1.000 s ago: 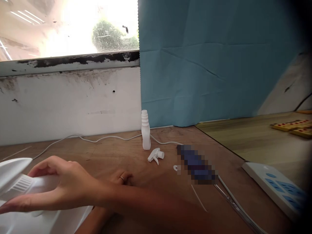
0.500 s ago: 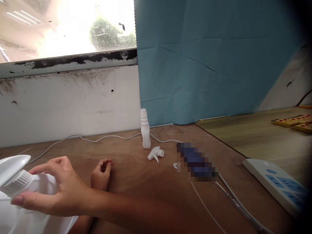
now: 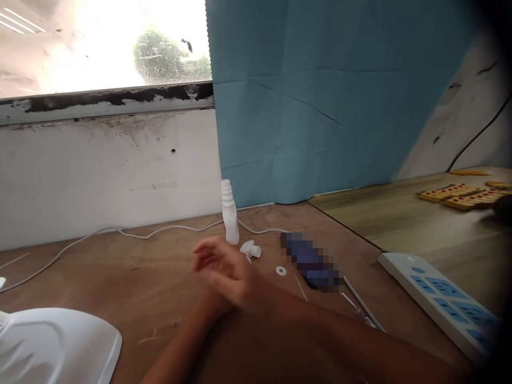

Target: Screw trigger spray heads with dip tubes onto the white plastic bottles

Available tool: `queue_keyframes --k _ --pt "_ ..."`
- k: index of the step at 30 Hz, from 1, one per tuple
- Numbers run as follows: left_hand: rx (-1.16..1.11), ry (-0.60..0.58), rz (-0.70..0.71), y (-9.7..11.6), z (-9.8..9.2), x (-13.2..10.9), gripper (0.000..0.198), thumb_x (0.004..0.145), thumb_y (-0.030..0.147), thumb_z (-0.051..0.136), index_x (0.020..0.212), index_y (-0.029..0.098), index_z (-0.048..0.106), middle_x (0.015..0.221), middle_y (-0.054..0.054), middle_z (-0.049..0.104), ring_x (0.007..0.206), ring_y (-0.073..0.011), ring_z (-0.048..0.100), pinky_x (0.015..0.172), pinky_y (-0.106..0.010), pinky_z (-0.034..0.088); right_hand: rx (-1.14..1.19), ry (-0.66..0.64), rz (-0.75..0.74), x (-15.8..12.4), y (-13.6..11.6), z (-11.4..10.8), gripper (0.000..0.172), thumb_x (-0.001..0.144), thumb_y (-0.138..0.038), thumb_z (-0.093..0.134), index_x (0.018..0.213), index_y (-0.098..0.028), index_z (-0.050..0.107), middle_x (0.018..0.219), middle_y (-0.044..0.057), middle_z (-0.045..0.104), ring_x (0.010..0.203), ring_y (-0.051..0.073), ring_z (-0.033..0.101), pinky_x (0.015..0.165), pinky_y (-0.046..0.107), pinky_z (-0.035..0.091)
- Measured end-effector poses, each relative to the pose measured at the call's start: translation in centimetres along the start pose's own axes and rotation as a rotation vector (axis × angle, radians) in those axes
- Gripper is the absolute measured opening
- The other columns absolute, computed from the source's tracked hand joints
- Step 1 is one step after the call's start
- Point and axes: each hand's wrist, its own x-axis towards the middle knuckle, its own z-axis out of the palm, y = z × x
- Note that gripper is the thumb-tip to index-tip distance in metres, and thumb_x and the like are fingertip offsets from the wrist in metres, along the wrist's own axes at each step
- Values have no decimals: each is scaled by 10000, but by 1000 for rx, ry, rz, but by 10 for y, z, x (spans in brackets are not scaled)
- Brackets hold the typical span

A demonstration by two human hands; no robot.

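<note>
My right hand (image 3: 230, 272), blurred by motion, is over the middle of the brown table with its fingers loosely curled, thumb apart, and nothing visible in them. My left forearm comes up from the lower left; my left hand is mostly hidden behind the right one, so its fingers cannot be made out. Just beyond the hands a white bottle (image 3: 230, 218) without a cap stands upright. A white spray trigger head (image 3: 250, 249) lies beside it, partly covered by my right hand. At the lower left rests a large white plastic object (image 3: 68, 341), touched by neither hand.
Right of the hands are a small white ring (image 3: 281, 271), a pixelated blue item (image 3: 312, 261) and a power strip (image 3: 436, 298). A thin cable (image 3: 176, 226) runs along the wall. Yellow pieces (image 3: 476, 197) lie on the lighter table, near a dark blurred shape at the right edge.
My right hand has let go of the large white object and moved right, now overlapping my left hand. My left hand has moved right too. The view has shifted slightly.
</note>
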Motion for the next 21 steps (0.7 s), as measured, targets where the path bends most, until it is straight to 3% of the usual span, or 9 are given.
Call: queue_keyframes --k 2,4,7,10,14,17,21 --pt "5 -99 109 3 5 5 302 866 339 553 1150 247 604 1250 -82 587 1186 -312 532 1020 -480 441 -297 80 106 -24 1 -45 136 904 -169 491 995 -211 582 892 23 647 865 175 624 797 324 490" --pt "38 -228 208 3 6 8 351 839 322 613 1184 265 583 1362 -85 517 1257 -314 473 1061 -504 388 -651 114 111 -48 7 -80 158 897 -134 458 851 -204 592 836 32 638 838 195 599 795 356 463" --pt "90 -320 201 2 2 7 253 870 308 593 1105 218 563 1276 -113 548 1167 -286 515 1007 -488 412 -1083 26 110 -78 18 -112 178 859 -102 476 868 -200 625 946 80 658 981 265 552 863 449 407" --pt "124 -297 124 1 -2 3 140 866 289 601 938 193 529 1074 -87 598 1013 -257 553 912 -430 448 -1266 -86 138 -95 26 -123 289 839 -64 478 1025 -212 643 1104 102 641 1093 296 504 879 475 371" --pt "158 -268 95 3 -5 1 106 918 276 526 853 195 503 921 -69 615 892 -241 559 845 -406 446 -1315 -132 191 -98 29 -123 281 836 -35 467 963 -213 643 974 75 659 970 256 541 829 430 364" --pt "57 -282 85 5 -8 0 125 914 318 546 912 196 518 921 -68 632 905 -238 571 844 -380 453 -1269 -123 215 -97 31 -122 210 853 -54 474 875 -213 609 929 52 658 929 234 557 815 401 364" --pt "-102 -349 82 9 -14 -1 246 858 293 619 1078 203 553 1051 -70 650 998 -236 575 881 -351 449 -1179 -90 243 -98 38 -122 198 877 -96 474 953 -226 601 1010 65 669 1004 249 575 835 404 388"
